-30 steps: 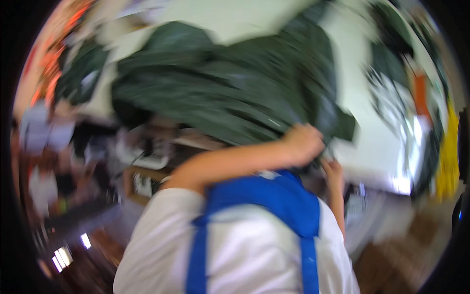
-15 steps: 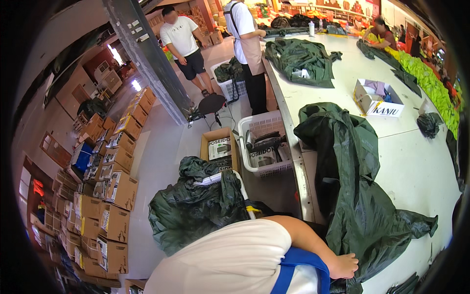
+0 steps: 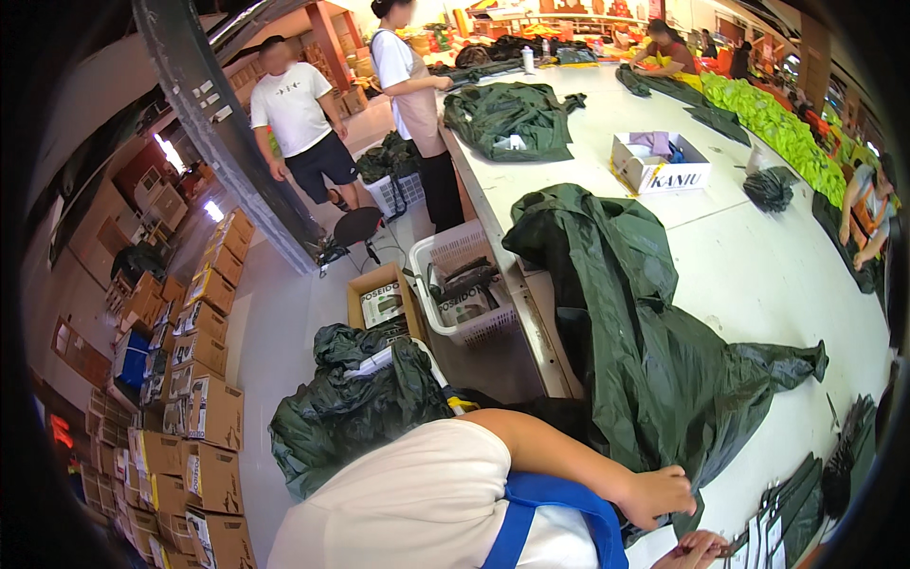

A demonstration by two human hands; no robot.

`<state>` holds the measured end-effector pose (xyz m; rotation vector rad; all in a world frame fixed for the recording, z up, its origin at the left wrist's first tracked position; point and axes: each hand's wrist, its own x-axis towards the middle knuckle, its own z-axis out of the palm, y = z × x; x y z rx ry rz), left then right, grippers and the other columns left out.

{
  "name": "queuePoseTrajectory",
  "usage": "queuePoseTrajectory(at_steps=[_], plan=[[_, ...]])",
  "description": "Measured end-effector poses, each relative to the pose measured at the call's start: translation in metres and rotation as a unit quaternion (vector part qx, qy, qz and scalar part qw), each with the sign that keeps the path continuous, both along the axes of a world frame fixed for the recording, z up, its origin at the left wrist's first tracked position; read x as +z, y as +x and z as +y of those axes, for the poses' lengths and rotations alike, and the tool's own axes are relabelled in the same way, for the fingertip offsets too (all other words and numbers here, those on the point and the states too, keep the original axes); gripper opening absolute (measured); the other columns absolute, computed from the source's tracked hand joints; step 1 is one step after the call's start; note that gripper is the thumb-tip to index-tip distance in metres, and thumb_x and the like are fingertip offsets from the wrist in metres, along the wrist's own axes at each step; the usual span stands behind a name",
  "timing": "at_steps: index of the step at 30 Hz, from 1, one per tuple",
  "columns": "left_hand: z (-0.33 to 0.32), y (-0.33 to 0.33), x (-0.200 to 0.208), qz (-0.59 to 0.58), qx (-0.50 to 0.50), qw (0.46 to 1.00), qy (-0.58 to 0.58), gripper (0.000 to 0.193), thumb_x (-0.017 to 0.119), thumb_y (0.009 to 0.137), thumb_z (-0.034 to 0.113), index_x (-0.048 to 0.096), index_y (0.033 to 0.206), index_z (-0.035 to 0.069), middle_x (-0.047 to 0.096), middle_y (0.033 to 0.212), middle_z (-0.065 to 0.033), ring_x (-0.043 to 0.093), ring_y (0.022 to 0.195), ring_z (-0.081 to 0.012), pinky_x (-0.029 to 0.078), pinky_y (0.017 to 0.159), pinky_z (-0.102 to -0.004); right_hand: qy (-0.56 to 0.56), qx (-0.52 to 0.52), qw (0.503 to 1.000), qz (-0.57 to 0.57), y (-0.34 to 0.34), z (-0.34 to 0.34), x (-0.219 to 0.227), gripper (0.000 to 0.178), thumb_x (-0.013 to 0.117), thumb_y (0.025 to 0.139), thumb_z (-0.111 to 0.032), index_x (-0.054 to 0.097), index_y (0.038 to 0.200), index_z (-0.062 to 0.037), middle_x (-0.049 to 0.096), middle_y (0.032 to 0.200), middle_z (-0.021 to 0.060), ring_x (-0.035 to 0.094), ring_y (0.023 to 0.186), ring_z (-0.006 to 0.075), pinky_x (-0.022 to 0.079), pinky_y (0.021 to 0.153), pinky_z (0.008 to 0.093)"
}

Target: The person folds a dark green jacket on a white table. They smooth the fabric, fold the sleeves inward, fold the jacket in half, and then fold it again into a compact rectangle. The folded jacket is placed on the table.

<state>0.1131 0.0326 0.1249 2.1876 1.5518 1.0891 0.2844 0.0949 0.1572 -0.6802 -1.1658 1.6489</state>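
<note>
A large dark green rain garment [image 3: 645, 351] lies spread over the near part of the long white table [image 3: 758, 266], one sleeve trailing right. My left hand [image 3: 664, 493] reaches across my white shirt and blue apron strap, and its curled fingers rest on the garment's near hem. Only the fingertips of my right hand [image 3: 697, 548] show at the bottom edge, beside a row of dark hangers with white tags [image 3: 777, 526]. What they hold is hidden.
A second folded green garment [image 3: 512, 119] and an open white box [image 3: 659, 166] lie farther up the table. A white basket [image 3: 464, 284], a cardboard box [image 3: 379, 299] and a heap of green garments [image 3: 355, 408] stand on the floor at left. Two people stand near a grey pillar [image 3: 227, 133], and cartons are stacked along the left.
A second ago the green garment was swung up in front of me, blurred. It now lies flat on the table, with my left hand at its near edge.
</note>
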Motion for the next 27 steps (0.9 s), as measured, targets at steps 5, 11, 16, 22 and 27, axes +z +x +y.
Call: queuePoseTrajectory(at_steps=[5, 11, 16, 22, 27], plan=[[0.016, 0.011, -0.014, 0.006, -0.060, 0.995, -0.082, 0.014, 0.070, 0.065, 0.023, 0.066, 0.073, 0.013, 0.060, 0.086, -0.0008, 0.054, 0.089, -0.0246, 0.038, 0.088, -0.0416, -0.019, -0.003, 1.000, -0.011, -0.009, -0.010, 0.013, 0.013, 0.050, 0.093, -0.006, 0.042, 0.084, -0.0088, 0.043, 0.068, 0.0031, 0.040, 0.064, 0.0134, 0.035, 0.060, 0.0261], [0.009, -0.008, -0.031, 0.008, -0.085, 0.994, -0.062, 0.020, 0.072, 0.068, 0.027, 0.068, 0.086, 0.019, 0.058, 0.099, -0.0044, 0.050, 0.098, -0.0269, 0.045, 0.074, -0.0419, 0.045, -0.010, 0.997, -0.054, 0.016, -0.005, -0.013, 0.013, 0.053, 0.092, -0.008, 0.043, 0.084, -0.0066, 0.043, 0.066, 0.0047, 0.041, 0.065, 0.0155, 0.037, 0.061, 0.0279], [0.024, -0.015, 0.000, 0.186, -0.074, 0.965, -0.171, 0.044, 0.080, 0.057, 0.042, 0.067, 0.086, 0.012, 0.062, 0.091, -0.0094, 0.051, 0.096, -0.0299, 0.046, 0.074, -0.0416, -0.013, -0.087, 0.995, -0.053, 0.039, 0.014, -0.050, 0.008, 0.053, 0.093, -0.012, 0.048, 0.095, -0.0067, 0.037, 0.067, -0.0034, 0.032, 0.059, 0.0037, 0.029, 0.052, 0.0183], [0.016, -0.051, -0.025, 0.006, -0.037, 0.986, -0.162, 0.067, 0.082, 0.060, 0.030, 0.055, 0.117, 0.007, 0.063, 0.105, -0.0148, 0.059, 0.099, -0.0321, 0.045, 0.086, -0.0403, -0.028, -0.051, 0.998, -0.027, -0.011, -0.007, 0.005, 0.010, 0.050, 0.093, -0.007, 0.043, 0.088, -0.0069, 0.038, 0.065, -0.0011, 0.035, 0.057, 0.0080, 0.029, 0.051, 0.0232], [-0.010, -0.036, -0.009, -0.174, -0.005, 0.963, -0.204, 0.009, 0.068, 0.076, 0.002, 0.062, 0.082, 0.005, 0.054, 0.085, -0.0024, 0.052, 0.071, -0.0112, 0.043, 0.064, -0.0237, -0.067, -0.021, 0.995, 0.067, 0.008, -0.006, -0.004, 0.010, 0.048, 0.095, -0.009, 0.046, 0.087, -0.0044, 0.045, 0.069, 0.0037, 0.039, 0.059, 0.0120, 0.033, 0.054, 0.0258]])
